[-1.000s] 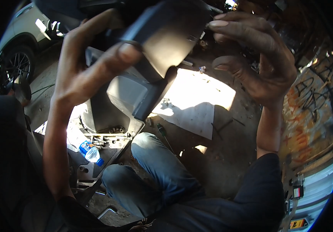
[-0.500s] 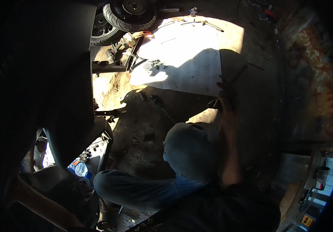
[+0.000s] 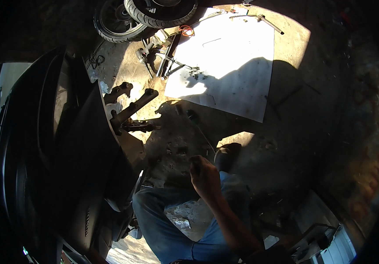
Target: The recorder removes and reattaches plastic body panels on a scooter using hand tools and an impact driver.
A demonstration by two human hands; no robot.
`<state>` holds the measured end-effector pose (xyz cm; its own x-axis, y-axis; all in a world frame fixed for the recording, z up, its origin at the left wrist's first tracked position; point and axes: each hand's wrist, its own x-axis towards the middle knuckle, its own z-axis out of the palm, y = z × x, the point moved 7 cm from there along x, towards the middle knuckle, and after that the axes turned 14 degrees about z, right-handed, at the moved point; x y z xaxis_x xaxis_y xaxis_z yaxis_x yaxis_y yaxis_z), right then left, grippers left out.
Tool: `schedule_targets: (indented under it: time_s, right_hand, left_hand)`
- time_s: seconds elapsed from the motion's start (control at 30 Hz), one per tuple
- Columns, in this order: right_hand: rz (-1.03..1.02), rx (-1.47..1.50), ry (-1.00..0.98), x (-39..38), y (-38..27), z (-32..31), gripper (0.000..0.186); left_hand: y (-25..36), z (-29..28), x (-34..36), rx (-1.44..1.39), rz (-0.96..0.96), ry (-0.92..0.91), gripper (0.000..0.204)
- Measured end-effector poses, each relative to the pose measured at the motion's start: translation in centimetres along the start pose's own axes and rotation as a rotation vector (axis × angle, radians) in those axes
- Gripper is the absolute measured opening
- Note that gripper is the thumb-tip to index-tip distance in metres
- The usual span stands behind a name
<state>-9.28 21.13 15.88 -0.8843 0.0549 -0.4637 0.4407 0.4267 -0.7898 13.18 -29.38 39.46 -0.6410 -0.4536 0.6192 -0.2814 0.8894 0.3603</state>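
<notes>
My right hand (image 3: 205, 176) is raised over the floor in front of my knees, its fingers curled closed. Whatever they hold, if anything, is lost in shadow. Just beyond it on the dark floor lies a screwdriver (image 3: 192, 116) with a green handle, its thin shaft pointing back toward my shoe (image 3: 228, 155). My left hand is out of sight. On my left stands a motorcycle with black body panels (image 3: 79, 176); its two bare fork legs (image 3: 136, 107) stick out without a wheel.
A white sheet (image 3: 229, 48) on the floor carries small metal parts (image 3: 197, 75). Around it are a power wrench (image 3: 147, 50), a metal stand (image 3: 169, 61), an orange cord (image 3: 186, 31) and a metal rod (image 3: 272, 25). Two wheels (image 3: 123, 26) lie at the far left.
My right hand has come back from beside the sheet toward my knees, its fingers now curled. My left forearm has left the lower left, and the view has shifted, showing more of the motorcycle.
</notes>
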Motion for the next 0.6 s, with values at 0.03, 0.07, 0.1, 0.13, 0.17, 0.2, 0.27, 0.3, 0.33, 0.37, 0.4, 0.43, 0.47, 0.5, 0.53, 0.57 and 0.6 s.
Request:
schedule_targets:
  time_s: [0.03,0.07,0.1,0.13,0.17,0.2,0.27,0.3,0.33,0.37,0.4,0.43,0.47,0.5,0.53,0.57,0.6]
  right_hand:
    - [0.11,-0.035,-0.029,0.5,1.1,-0.2,0.011]
    - [0.122,0.003,-0.004,0.7,1.6,-1.0,0.014]
    - [0.153,-0.042,-0.053,0.9,2.3,-1.1,0.014]
    - [0.294,-0.111,-0.127,0.9,4.0,-1.1,0.016]
    - [0.48,-0.206,-0.19,0.6,6.2,-1.2,0.018]
    - [0.432,-0.192,-0.211,0.6,6.8,-1.5,0.018]
    - [0.466,-0.199,-0.237,0.4,8.8,-2.0,0.02]
    - [0.45,-0.217,-0.259,0.4,9.5,-2.1,0.02]
    - [0.439,-0.167,-0.243,0.4,10.0,-2.4,0.021]
    - [0.419,-0.104,-0.21,0.3,10.2,-2.8,0.022]
    - [0.436,-0.128,-0.235,0.1,10.7,-2.9,0.022]
    - [0.518,-0.018,-0.292,-0.3,11.2,-2.8,0.022]
    - [0.646,0.056,-0.335,-0.7,11.9,-3.0,0.022]
    - [0.597,0.08,-0.346,-0.6,11.5,-3.5,0.022]
    - [0.678,0.152,-0.372,-0.8,11.7,-4.1,0.022]
    - [0.809,0.169,-0.383,-0.8,12.2,-5.0,0.021]
    - [0.773,0.195,-0.4,-0.2,11.5,-6.0,0.021]
  left_hand:
    - [0.1,-1.0,-0.1,0.015,-0.042,-0.011,0.061]
    - [0.2,-2.0,-0.1,0.036,-0.082,-0.012,0.061]
    - [0.4,-2.8,-0.3,0.047,-0.121,-0.016,0.061]
    - [0.6,-3.6,-0.4,0.062,-0.159,-0.019,0.06]
    - [0.9,-4.3,-0.6,0.078,-0.198,-0.022,0.06]
    - [1.2,-5.0,-0.9,0.086,-0.242,-0.022,0.059]
    - [1.9,-6.3,-1.6,0.104,-0.324,-0.017,0.059]
    - [2.3,-7.0,-2.1,0.107,-0.369,-0.012,0.058]
    - [2.6,-7.7,-2.6,0.115,-0.412,-0.01,0.058]
    - [2.8,-8.2,-3.3,0.119,-0.459,-0.014,0.058]
    - [3.0,-8.6,-4.0,0.113,-0.513,-0.006,0.057]
    - [3.1,-8.8,-4.8,0.103,-0.558,-0.008,0.057]
    - [3.4,-9.0,-5.8,0.083,-0.608,0.001,0.057]
    - [3.7,-8.9,-7.1,0.045,-0.664,0.001,0.056]
    - [4.3,-8.8,-8.6,-0.03,-0.722,0.019,0.056]
    - [4.9,-8.3,-10.7,-0.126,-0.819,0.047,0.056]
    - [5.8,-8.0,-13.6,-0.206,-0.993,0.105,0.056]
